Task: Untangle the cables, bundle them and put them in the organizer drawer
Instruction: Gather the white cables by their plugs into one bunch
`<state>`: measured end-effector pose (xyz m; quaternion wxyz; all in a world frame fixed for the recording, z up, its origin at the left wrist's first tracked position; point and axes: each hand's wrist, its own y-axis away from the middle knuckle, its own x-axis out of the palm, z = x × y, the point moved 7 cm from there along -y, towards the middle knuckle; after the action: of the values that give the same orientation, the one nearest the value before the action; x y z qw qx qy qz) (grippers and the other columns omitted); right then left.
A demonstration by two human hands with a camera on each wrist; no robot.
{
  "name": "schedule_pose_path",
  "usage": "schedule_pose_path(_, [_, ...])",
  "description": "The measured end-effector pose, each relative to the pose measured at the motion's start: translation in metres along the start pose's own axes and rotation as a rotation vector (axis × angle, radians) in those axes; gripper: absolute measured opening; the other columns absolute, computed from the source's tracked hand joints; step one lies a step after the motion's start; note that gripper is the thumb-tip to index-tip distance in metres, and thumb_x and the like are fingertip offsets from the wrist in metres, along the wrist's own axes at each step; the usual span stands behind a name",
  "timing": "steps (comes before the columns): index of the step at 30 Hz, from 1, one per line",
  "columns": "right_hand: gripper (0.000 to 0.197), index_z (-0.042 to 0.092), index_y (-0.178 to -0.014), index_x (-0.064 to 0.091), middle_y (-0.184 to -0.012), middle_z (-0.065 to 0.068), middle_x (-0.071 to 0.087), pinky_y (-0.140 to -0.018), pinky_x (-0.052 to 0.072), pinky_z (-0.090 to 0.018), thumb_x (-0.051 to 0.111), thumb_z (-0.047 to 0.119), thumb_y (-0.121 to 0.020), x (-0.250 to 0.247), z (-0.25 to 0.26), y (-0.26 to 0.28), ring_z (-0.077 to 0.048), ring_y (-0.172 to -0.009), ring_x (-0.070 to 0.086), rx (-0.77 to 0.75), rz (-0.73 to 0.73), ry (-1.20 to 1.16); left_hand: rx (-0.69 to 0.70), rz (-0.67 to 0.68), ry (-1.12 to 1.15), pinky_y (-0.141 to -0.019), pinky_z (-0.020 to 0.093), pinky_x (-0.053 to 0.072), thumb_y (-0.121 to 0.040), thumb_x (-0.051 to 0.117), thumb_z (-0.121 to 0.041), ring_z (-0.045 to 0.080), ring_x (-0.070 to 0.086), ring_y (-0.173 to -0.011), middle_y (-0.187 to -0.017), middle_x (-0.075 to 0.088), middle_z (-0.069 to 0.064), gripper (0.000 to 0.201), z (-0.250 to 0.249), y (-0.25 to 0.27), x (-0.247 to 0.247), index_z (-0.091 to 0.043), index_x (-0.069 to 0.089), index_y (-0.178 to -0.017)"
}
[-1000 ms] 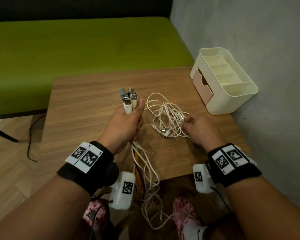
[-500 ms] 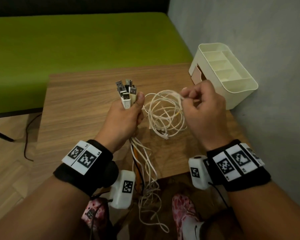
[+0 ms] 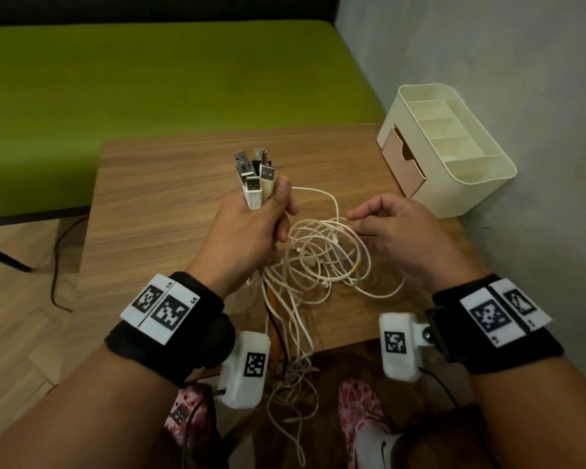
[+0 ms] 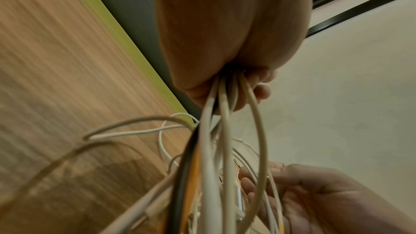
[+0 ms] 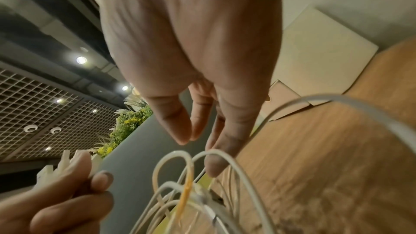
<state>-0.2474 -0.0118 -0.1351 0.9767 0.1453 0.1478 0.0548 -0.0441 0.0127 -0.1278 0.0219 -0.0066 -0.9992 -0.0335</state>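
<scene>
My left hand [image 3: 251,218] grips a bunch of cables just below their USB plugs [image 3: 255,174], which stick up above the fist. The white, black and orange cables [image 4: 225,131] hang from the fist [image 4: 225,42] over the table's near edge. A tangle of white cable loops [image 3: 322,252] lies between both hands. My right hand [image 3: 389,231] hovers at its right side, fingers relaxed among the loops [image 5: 175,166], gripping nothing I can see. The cream organizer [image 3: 454,194] stands at the table's right, with its pink drawer [image 3: 403,160] shut.
The small wooden table [image 3: 166,214] sits against a grey wall [image 3: 487,45] on the right, with a green bench [image 3: 149,79] behind it. Cable tails [image 3: 291,367] dangle past the near edge towards my feet. A black cord [image 3: 56,265] lies on the floor at left.
My right hand pinched a strand and lifted the tangle off the table, then came back down with loosened fingers. A strand now runs from my left thumb into the loops. The left hand stayed put.
</scene>
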Motion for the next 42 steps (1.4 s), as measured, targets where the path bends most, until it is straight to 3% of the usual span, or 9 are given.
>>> schedule_pose_path(4, [0.014,0.026,-0.088,0.071,-0.090,0.000,0.074,-0.078,0.059,-0.041,0.073,0.013,-0.085,-0.007,0.008,0.007,-0.024,-0.083,0.071,-0.095,-0.040,0.240,-0.036,0.006,0.026,-0.045,0.025,0.029,-0.088,0.052,-0.054,0.015,0.032,-0.038,-0.054,0.045,0.003,0.040,0.004,-0.001,-0.001,-0.018,0.058,-0.070])
schedule_pose_path(8, [0.026,0.041,-0.080,0.071,-0.099,0.008,0.070,-0.080,0.058,-0.046,0.067,0.017,-0.090,0.000,0.010,0.010,-0.022,-0.088,0.066,-0.162,0.039,0.431,-0.059,-0.011,0.028,-0.043,0.024,0.029,-0.099,0.049,-0.041,0.014,0.030,-0.038,-0.053,0.043,0.003,0.038,0.005,-0.001,-0.001,-0.014,0.055,-0.072])
schedule_pose_path(15, [0.019,0.002,-0.092,0.063,-0.085,-0.011,0.075,-0.062,0.058,-0.028,0.050,-0.012,-0.091,0.004,0.009,0.008,-0.020,-0.068,0.069,0.007,0.107,-0.229,-0.087,-0.024,0.037,-0.041,0.022,0.029,-0.100,0.049,-0.037,0.015,0.031,-0.038,-0.052,0.043,0.003,0.037,0.006,0.000,-0.001,-0.011,0.054,-0.074])
schedule_pose_path(19, [0.008,0.000,-0.096,0.069,-0.090,-0.012,0.076,-0.071,0.061,-0.037,0.067,0.002,-0.088,0.014,-0.001,0.013,-0.030,-0.079,0.072,0.039,0.206,-0.050,-0.092,-0.023,0.031,-0.041,0.023,0.030,-0.100,0.049,-0.038,0.015,0.031,-0.038,-0.052,0.043,0.003,0.038,0.007,0.001,0.000,-0.010,0.054,-0.075])
schedule_pose_path(24, [0.014,0.016,-0.094,0.075,-0.085,-0.001,0.077,-0.073,0.061,-0.032,0.077,0.022,-0.082,0.022,-0.003,0.017,-0.017,-0.075,0.073,0.016,0.219,0.185,-0.091,-0.020,0.033,-0.040,0.022,0.030,-0.099,0.049,-0.038,0.014,0.031,-0.038,-0.051,0.043,0.002,0.038,0.005,0.002,0.000,-0.011,0.054,-0.073])
schedule_pose_path(30, [0.005,0.032,-0.084,0.071,-0.109,0.011,0.057,-0.085,0.051,-0.029,0.075,0.034,-0.083,0.030,-0.007,0.012,-0.009,-0.097,0.059,-0.041,0.140,0.459,-0.077,-0.020,0.028,-0.040,0.022,0.030,-0.100,0.049,-0.037,0.014,0.031,-0.037,-0.050,0.043,0.001,0.038,0.004,0.002,0.001,-0.010,0.054,-0.074])
schedule_pose_path(32, [0.004,0.033,-0.085,0.069,-0.103,0.012,0.057,-0.076,0.046,-0.022,0.071,0.035,-0.087,0.031,-0.005,0.013,-0.004,-0.092,0.055,-0.067,0.126,0.528,-0.079,-0.021,0.032,-0.040,0.022,0.030,-0.100,0.049,-0.037,0.014,0.031,-0.037,-0.050,0.043,0.001,0.037,0.004,0.003,0.000,-0.010,0.054,-0.074])
schedule_pose_path(37, [0.007,0.036,-0.096,0.064,-0.077,0.007,0.066,-0.052,0.051,-0.024,0.057,0.035,-0.097,0.012,0.014,0.017,-0.010,-0.063,0.064,-0.188,-0.049,0.486,-0.089,-0.016,0.038,-0.041,0.023,0.029,-0.100,0.049,-0.036,0.013,0.031,-0.038,-0.051,0.043,0.001,0.037,0.004,0.003,-0.001,-0.010,0.054,-0.074])
schedule_pose_path(42, [0.013,0.032,-0.100,0.066,-0.073,0.008,0.072,-0.056,0.055,-0.020,0.057,0.022,-0.097,0.001,0.031,0.024,0.000,-0.064,0.069,-0.346,-0.179,0.304,-0.106,-0.020,0.042,-0.044,0.024,0.027,-0.100,0.049,-0.036,0.013,0.030,-0.039,-0.051,0.042,0.001,0.037,0.006,0.003,0.000,-0.011,0.054,-0.073])
